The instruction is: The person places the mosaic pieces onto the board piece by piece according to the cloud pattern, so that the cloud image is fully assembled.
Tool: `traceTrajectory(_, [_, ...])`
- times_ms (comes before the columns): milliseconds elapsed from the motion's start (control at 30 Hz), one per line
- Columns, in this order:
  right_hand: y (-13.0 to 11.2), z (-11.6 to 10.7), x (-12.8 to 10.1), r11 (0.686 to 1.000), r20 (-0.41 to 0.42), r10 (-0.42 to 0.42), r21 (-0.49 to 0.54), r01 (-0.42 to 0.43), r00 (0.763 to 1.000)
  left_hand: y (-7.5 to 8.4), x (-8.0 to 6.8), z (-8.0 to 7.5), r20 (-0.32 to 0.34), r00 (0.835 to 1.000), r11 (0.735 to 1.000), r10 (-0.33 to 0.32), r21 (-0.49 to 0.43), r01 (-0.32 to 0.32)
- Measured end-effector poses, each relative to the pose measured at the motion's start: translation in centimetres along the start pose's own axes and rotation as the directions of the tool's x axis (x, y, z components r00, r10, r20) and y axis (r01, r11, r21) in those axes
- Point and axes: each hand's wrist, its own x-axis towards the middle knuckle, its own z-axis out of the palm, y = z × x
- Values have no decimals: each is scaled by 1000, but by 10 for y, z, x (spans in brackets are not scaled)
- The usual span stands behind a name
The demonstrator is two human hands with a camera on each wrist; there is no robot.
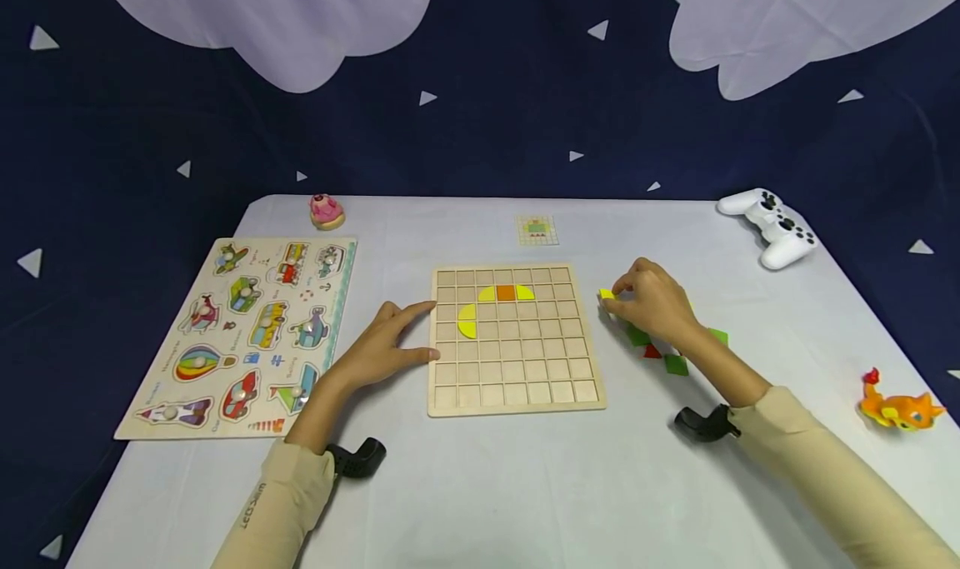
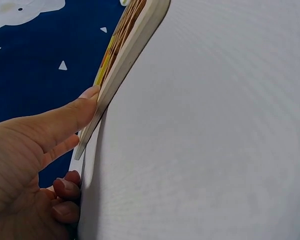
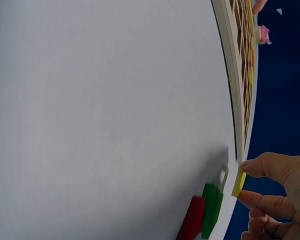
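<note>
A wooden grid board [image 1: 517,375] lies in the middle of the table. Set in its cells are yellow rounded-corner tiles [image 1: 468,329] and an orange square tile [image 1: 506,292]. My left hand [image 1: 375,351] touches the board's left edge with thumb and index finger spread; in the left wrist view its thumb [image 2: 80,112] rests against the rim. Right of the board, my right hand [image 1: 654,301] pinches a small yellow tile [image 3: 238,181] between thumb and finger. Below that hand lie green tiles [image 1: 677,365] and a red tile [image 1: 652,351], partly hidden by hand and forearm.
A picture puzzle board [image 1: 255,336] with vehicle pieces lies at the left. Behind the grid board is a small pattern card [image 1: 537,230]. A pink cupcake-like toy [image 1: 326,212], a white game controller [image 1: 771,227] and an orange toy figure [image 1: 900,406] sit near the table's edges.
</note>
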Motion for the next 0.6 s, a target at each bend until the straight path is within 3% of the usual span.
traceTrajectory(600, [-26, 13, 5, 997, -15, -74, 27, 74, 997, 1, 0, 0, -1, 1000, 1000, -1, -5, 1])
